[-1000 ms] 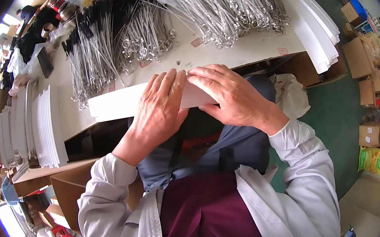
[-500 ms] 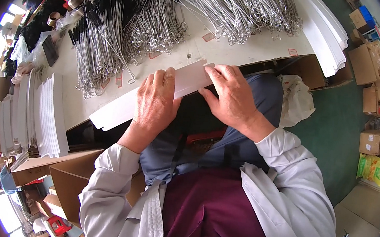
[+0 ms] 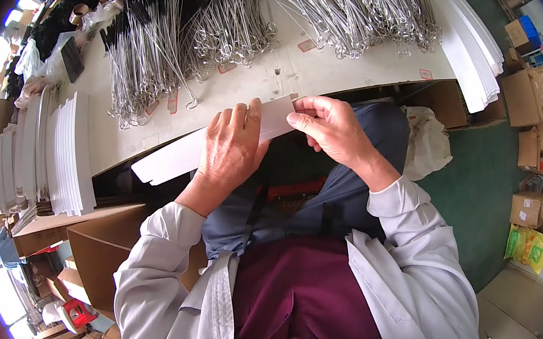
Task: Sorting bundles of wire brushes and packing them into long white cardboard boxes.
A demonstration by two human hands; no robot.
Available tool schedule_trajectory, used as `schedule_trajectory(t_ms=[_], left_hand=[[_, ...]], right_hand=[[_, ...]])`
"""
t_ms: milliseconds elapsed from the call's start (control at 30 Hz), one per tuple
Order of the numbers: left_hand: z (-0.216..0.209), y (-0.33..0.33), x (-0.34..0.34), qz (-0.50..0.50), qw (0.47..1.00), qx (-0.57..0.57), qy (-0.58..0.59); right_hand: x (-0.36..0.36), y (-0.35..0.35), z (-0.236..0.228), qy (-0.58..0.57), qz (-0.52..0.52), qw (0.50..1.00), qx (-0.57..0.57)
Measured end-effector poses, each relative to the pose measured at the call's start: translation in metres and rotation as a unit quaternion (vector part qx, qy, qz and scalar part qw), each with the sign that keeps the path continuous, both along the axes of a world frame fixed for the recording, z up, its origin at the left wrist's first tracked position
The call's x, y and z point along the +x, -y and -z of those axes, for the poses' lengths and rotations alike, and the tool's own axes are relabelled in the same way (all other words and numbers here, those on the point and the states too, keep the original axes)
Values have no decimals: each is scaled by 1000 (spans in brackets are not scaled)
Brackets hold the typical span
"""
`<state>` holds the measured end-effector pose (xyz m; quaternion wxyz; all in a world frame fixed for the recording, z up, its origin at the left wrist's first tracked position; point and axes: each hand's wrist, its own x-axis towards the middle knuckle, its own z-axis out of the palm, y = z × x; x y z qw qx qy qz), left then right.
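A long, narrow white cardboard box, flat-looking, lies slantwise over the table's near edge and my lap. My left hand grips it around the middle, fingers across the top and thumb at the near side. At its right end, my right hand pinches the end between thumb and curled fingers. What the right fingertips do behind the end is partly hidden. Beyond the box lie bundles of thin metal wires with looped ends; the left bundle has black brush-like tips, and another wire bundle sits farther right.
Stacks of similar white strips stand on the left and at the table's right end. An open brown carton is by my left arm. A crumpled plastic bag hangs by my right knee. More cartons line the right side.
My right hand has turned, from thumb and fingers apart around the box's right end to a closed pinch on it. The left hand keeps its hold; the view has shifted slightly.
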<state>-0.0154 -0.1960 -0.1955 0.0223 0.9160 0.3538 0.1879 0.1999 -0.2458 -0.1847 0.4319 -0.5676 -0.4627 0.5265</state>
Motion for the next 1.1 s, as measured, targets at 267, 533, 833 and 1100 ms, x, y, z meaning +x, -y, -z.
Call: schedule_trajectory(t_ms=[267, 533, 833, 1100], left_hand=[[4, -1, 0, 25, 999, 19, 18], [1, 1, 1, 37, 999, -3, 35], [-22, -4, 12, 49, 994, -95, 15], [-21, 3, -16, 37, 993, -107, 28]], right_hand=[[10, -4, -14, -91, -84, 986, -110], [26, -6, -8, -222, -106, 955, -165], [-2, -2, -15, 474, -136, 804, 333], [9, -1, -12, 510, -209, 761, 342]])
